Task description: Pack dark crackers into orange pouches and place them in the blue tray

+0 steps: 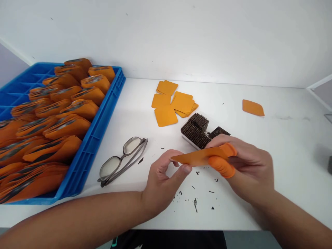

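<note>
Both hands hold one thin orange sheet [198, 157] edge-on, just above the white table [272, 145]. My left hand [162, 181] pinches its left tip between thumb and fingers. My right hand [243, 166] grips its right end, with orange finger cots on the thumb and forefinger. Right behind the sheet sits a small clear tray [187, 138] packed with dark brown square pieces [197, 129]. A loose pile of orange squares [173, 102] lies further back.
A blue compartment crate [95, 135] filled with several stacks of orange pieces stands at the left. Grey glasses [121, 160] lie beside it. One orange piece [252, 108] lies far right. Dark crumbs [195, 202] litter the table near its front edge. A white wall rises behind.
</note>
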Motion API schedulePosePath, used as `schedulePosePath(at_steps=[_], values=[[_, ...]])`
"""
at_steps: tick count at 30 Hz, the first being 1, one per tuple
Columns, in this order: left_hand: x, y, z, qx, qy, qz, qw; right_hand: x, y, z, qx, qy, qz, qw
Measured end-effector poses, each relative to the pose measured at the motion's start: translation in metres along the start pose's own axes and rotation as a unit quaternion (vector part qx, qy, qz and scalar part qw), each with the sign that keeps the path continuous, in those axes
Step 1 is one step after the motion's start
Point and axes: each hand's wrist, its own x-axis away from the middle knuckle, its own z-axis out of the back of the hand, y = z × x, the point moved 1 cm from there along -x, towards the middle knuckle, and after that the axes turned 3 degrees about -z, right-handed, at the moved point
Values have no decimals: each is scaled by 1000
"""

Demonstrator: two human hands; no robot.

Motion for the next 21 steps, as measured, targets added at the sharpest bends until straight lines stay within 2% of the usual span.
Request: schedulePosePath(at_steps=[2,4,7,10,14,16,19,21], values=[[0,0,-1,12,17,-29,999,0,1,-4,25,-48,3,999],[0,1,-1,15,39,-30,999,0,2,-7,74,-82,17,994],[-1,2,-2,3,48,-8,999,1,1,-9,121,-65,35,990],[0,2,-1,-30,32,3,999,1,0,-8,105,-44,19,993],[2,0,1,-88,-12,11,996,1,4,-7,104,-79,-10,991],[2,0,3,-93,-11,15,995,1,6,-8,110,-82,-11,991],[2,1,4,-71,13,4,997,2,6,-11,102,-45,11,994],[2,3,3,-55,9,-18,998,2,5,-14,86,-23,23,996]])
